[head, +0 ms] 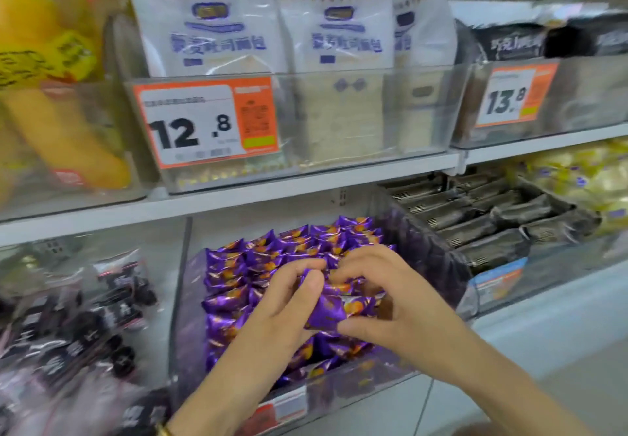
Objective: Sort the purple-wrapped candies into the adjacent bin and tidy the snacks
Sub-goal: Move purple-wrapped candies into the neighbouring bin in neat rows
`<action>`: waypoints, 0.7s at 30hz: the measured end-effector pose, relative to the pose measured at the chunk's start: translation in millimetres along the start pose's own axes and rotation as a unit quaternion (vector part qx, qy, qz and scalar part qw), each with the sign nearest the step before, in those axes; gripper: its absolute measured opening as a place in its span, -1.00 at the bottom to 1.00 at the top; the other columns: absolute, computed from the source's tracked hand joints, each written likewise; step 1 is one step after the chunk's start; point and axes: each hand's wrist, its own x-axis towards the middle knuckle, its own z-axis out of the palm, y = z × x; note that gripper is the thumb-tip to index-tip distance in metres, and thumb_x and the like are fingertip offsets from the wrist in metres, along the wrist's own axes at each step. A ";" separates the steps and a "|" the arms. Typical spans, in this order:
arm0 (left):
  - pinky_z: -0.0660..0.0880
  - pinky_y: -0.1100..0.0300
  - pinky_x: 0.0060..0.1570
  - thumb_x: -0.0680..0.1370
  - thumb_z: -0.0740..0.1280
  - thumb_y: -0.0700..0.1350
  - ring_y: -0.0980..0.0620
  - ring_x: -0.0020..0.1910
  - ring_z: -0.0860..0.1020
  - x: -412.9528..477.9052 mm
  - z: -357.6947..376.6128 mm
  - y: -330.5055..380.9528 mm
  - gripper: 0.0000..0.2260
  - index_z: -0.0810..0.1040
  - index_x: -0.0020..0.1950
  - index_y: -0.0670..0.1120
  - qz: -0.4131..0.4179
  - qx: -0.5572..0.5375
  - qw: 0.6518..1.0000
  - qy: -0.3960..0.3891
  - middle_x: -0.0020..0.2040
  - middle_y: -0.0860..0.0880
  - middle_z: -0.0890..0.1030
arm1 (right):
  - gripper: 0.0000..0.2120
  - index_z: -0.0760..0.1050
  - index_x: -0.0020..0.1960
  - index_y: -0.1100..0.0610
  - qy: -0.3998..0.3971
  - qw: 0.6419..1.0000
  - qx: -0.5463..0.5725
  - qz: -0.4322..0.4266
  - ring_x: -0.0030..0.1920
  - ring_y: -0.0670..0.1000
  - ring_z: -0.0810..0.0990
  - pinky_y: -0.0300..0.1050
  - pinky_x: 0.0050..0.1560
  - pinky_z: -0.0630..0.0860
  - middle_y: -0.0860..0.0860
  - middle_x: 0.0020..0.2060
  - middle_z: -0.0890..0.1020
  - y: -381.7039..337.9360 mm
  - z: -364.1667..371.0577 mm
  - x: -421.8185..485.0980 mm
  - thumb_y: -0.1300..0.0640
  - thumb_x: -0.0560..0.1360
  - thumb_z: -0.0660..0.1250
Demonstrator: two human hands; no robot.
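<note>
A clear plastic bin (180, 299) on the lower shelf holds several purple-wrapped candies (231, 276) in rows. My left hand (282, 303) and my right hand (384, 293) are both over the bin's middle. Together they grip a small bunch of purple candies (334, 313) between fingers and thumbs, just above the pile. To the right stands the adjacent bin (499, 279) filled with dark-wrapped snack bars (482, 211).
Left of the purple bin lie clear bags of dark snacks (74, 320). The upper shelf carries white bread bags (210, 24) behind a 12.8 price tag (204, 123), yellow packs (51, 102) at left, and dark packs with a 13.8 tag (509, 99) at right.
</note>
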 end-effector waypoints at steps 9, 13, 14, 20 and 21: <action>0.47 0.40 -0.12 0.59 0.20 -0.02 0.17 -0.21 0.52 69.2 61.1 -6.7 -0.96 0.38 0.03 0.08 0.047 0.100 0.989 0.094 -0.03 0.00 0.54 | -0.34 0.35 0.28 -0.05 -0.049 0.993 0.021 0.107 0.13 -0.30 0.47 -0.40 0.05 0.42 -0.23 0.16 0.49 36.2 -47.2 20.4 0.23 0.28 0.54; 0.56 -0.05 0.05 0.60 0.20 -0.05 -0.04 -0.08 0.59 100.1 75.4 -7.0 -0.94 0.41 -0.03 -0.01 -0.036 -0.004 0.997 0.069 -0.05 -0.11 0.56 | -0.34 0.39 0.27 0.02 -0.071 0.990 -0.044 0.110 0.08 -0.19 0.53 -0.27 0.10 0.47 -0.14 0.09 0.54 52.8 -75.8 39.8 0.24 0.25 0.56; 0.58 -0.02 0.03 0.61 0.19 -0.06 0.00 -0.11 0.59 104.3 77.5 -6.8 -0.93 0.42 -0.01 -0.04 -0.044 -0.020 0.997 0.056 -0.05 -0.10 0.56 | -0.34 0.39 0.28 0.03 -0.078 0.989 -0.064 0.109 0.09 -0.16 0.52 -0.28 0.11 0.46 -0.12 0.10 0.54 56.9 -79.7 43.9 0.23 0.24 0.56; 0.51 -0.05 0.11 0.63 0.13 -0.03 -0.05 -0.02 0.55 115.2 68.5 -10.4 -0.83 0.49 -0.04 0.00 -0.013 0.124 0.992 0.034 -0.01 -0.08 0.54 | -0.36 0.41 0.28 0.10 -0.131 0.960 -0.232 0.085 0.07 -0.07 0.45 -0.40 -0.04 0.31 -0.01 0.12 0.50 66.1 -85.8 61.9 0.16 0.25 0.55; 0.48 0.02 0.07 0.63 0.11 -0.03 -0.01 -0.03 0.52 116.0 65.3 -11.2 -0.82 0.48 -0.07 0.03 -0.009 0.151 0.988 0.029 -0.03 -0.06 0.54 | -0.36 0.41 0.29 0.11 -0.144 0.953 -0.255 0.078 0.08 -0.05 0.44 -0.34 -0.01 0.31 0.01 0.12 0.49 65.1 -85.5 64.9 0.16 0.26 0.54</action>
